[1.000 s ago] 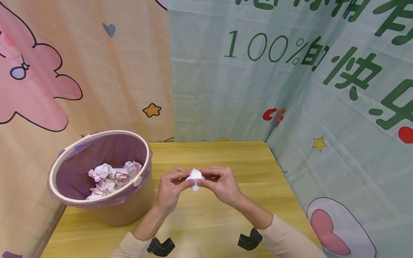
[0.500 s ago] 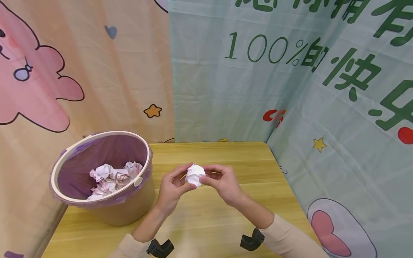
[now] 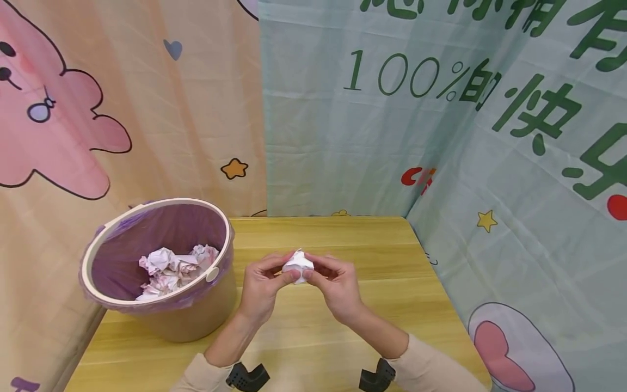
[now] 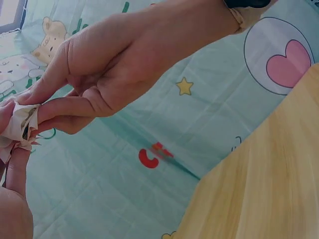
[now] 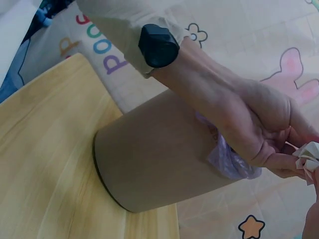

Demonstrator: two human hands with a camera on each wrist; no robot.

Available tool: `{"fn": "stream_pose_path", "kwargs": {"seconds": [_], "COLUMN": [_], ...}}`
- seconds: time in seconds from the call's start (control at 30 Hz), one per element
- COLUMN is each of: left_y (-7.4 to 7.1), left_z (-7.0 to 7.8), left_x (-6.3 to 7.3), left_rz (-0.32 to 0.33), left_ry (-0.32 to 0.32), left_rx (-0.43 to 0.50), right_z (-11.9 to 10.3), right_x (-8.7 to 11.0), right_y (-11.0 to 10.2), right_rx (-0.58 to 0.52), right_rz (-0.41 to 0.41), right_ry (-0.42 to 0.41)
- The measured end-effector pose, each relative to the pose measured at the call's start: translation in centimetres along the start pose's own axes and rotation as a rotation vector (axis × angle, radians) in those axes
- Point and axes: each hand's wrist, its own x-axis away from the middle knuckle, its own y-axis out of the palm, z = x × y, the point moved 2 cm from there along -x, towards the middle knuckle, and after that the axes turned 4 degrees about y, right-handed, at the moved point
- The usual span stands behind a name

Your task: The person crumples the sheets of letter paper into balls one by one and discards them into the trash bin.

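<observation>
A small crumpled ball of white paper (image 3: 298, 265) is held between both hands above the table, in the middle of the head view. My left hand (image 3: 260, 286) pinches its left side between thumb and fingers. From the other side, my right hand (image 3: 340, 288) pinches it the same way, the two thumbs close together on the near face. In the left wrist view the crumpled paper (image 4: 21, 122) shows folded, ragged edges at the fingertips. The right wrist view catches only part of the paper ball (image 5: 310, 157) at its right edge.
Left of my hands stands a beige bin (image 3: 191, 321) with a purple liner (image 3: 161, 218) and a pale rim. Several crumpled papers (image 3: 166, 269) lie inside it. Beneath is a wooden table (image 3: 313, 337); printed curtains (image 3: 338, 147) hang behind and to the right.
Both hands stay over the same spot while the paper ball turns between them. The right fingers loosened and shifted half a second ago, and the thumbs have come together again on its near side.
</observation>
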Motion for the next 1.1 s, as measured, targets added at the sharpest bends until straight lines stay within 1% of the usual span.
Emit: {"fn": "stream_pose_path", "kwargs": {"seconds": [0.07, 0.1, 0.2, 0.3, 0.43, 0.53, 0.6, 0.7, 0.8, 0.9, 1.03, 1.1], "left_y": [0.0, 0.0, -0.1, -0.1, 0.1, 0.4, 0.5, 0.8, 1.3, 1.6, 1.9, 2.1], "left_z": [-0.1, -0.2, -0.4, -0.6, -1.0, -1.3, -1.5, -1.7, -1.8, -1.9, -1.6, -1.2], "left_x": [0.1, 0.1, -0.1, -0.6, -1.3, -1.5, -1.7, -2.1, -2.8, -3.5, -4.4, -4.9], "left_rz": [0.017, 0.027, 0.040, 0.011, -0.052, -0.053, -0.041, -0.044, -0.074, -0.109, -0.138, -0.150], "left_ry": [-0.032, -0.054, -0.139, -0.208, -0.271, -0.308, -0.320, -0.320, -0.321, -0.315, -0.289, -0.272], "left_rx": [0.003, -0.006, -0.043, -0.090, -0.117, -0.124, -0.150, -0.208, -0.253, -0.271, -0.298, -0.307], "right_z": [0.4, 0.5, 1.0, 1.1, 0.8, 0.8, 0.8, 0.6, 0.3, 0.2, -0.3, -0.7], "right_x": [0.0, -0.1, -0.4, -0.8, -0.8, -0.8, -0.9, -1.3, -1.5, -1.8, -2.4, -2.8], "right_y": [-0.1, -0.2, -0.9, -1.9, -3.3, -4.1, -4.4, -5.1, -5.7, -6.2, -6.5, -6.6], "right_rx": [0.019, 0.023, 0.040, 0.049, 0.072, 0.088, 0.096, 0.108, 0.122, 0.133, 0.149, 0.157], "right_rz": [0.006, 0.006, -0.009, -0.031, -0.054, -0.071, -0.077, -0.075, -0.072, -0.068, -0.071, -0.075], "right_ry": [0.000, 0.012, 0.075, 0.166, 0.292, 0.352, 0.368, 0.363, 0.361, 0.359, 0.336, 0.317]}}
